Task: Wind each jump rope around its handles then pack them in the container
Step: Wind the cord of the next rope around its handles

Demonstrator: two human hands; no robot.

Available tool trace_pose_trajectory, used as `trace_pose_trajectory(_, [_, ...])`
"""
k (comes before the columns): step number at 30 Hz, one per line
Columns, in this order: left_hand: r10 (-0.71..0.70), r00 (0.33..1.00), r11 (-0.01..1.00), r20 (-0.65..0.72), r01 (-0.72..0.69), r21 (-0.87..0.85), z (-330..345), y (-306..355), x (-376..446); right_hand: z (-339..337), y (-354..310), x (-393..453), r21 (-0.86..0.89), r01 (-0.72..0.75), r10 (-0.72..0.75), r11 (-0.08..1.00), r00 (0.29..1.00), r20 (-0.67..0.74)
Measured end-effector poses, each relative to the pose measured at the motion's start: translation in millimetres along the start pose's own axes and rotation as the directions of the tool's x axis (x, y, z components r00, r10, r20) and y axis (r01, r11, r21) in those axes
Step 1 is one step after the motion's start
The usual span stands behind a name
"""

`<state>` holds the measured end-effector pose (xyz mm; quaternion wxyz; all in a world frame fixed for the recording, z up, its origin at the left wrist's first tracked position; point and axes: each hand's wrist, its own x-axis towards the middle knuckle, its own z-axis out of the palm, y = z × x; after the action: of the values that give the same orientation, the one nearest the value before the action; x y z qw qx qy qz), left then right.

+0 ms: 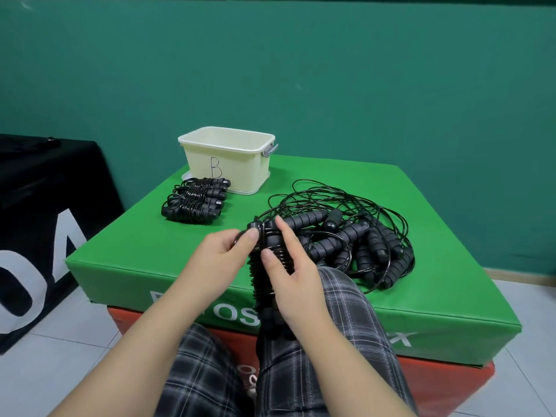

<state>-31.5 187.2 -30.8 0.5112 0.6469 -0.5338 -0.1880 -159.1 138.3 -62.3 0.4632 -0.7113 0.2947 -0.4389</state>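
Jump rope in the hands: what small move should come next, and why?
Probably tuck the cord's end under the last coil. The jump rope held by the right hand already looks coiled along most of its handles, and the left hand pinches the cord near the top. Then it could join the wound bundles beside the container.

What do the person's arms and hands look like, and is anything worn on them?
Both forearms are bare up to the picture's lower edge: no sleeves show. The left hand and the right hand wear no gloves, rings, watch or bracelets. The fingernails are short and unpainted. No markings show on them.
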Motion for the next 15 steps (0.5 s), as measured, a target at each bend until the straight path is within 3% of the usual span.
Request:
trace_pose_trajectory(2, [-0.082,0.995,0.996,0.06,0.081,0.027,-2.8,-2.0,1.4,1.2,0.7,-2.7,-0.051,0.007,-0.006,0.999,1.0,0.015])
trace_pose_trajectory(4, [-0.072,0.997,0.965,0.04,0.06,0.257,-3.0,3.1,-2.7,3.9,0.6,-3.0,-0.157,-0.012,0.015,0.988,1.0,0.023])
trace_pose_trajectory(7, [0.039,0.998,0.738,0.048,-0.061,0.672,1.8,17.4,-11.8,8.5,2.1,-1.4,-0.328,-0.064,0.095,0.942,0.992,0.078])
trace_pose_trajectory(9, [0.098,0.991,0.636,0.088,-0.131,0.761,4.0,18.1,-10.6,10.1,2.7,1.2,-0.384,-0.075,0.121,0.92,0.988,0.097])
trace_pose_trajectory(11, [0.098,0.991,0.719,0.094,-0.136,0.682,3.5,13.2,-5.0,10.4,3.0,5.8,-0.361,-0.1,0.146,0.927,0.984,0.105])
trace_pose_trajectory(13, [0.051,0.997,0.952,0.059,-0.066,0.3,5.0,0.7,-1.4,8.3,4.0,11.9,-0.273,-0.136,0.172,0.952,0.979,0.11])
trace_pose_trajectory(15, [-0.027,0.999,0.992,-0.031,0.023,-0.127,6.4,-16.2,2.4,6.5,5.1,15.8,-0.207,-0.146,0.173,0.967,0.978,0.119])
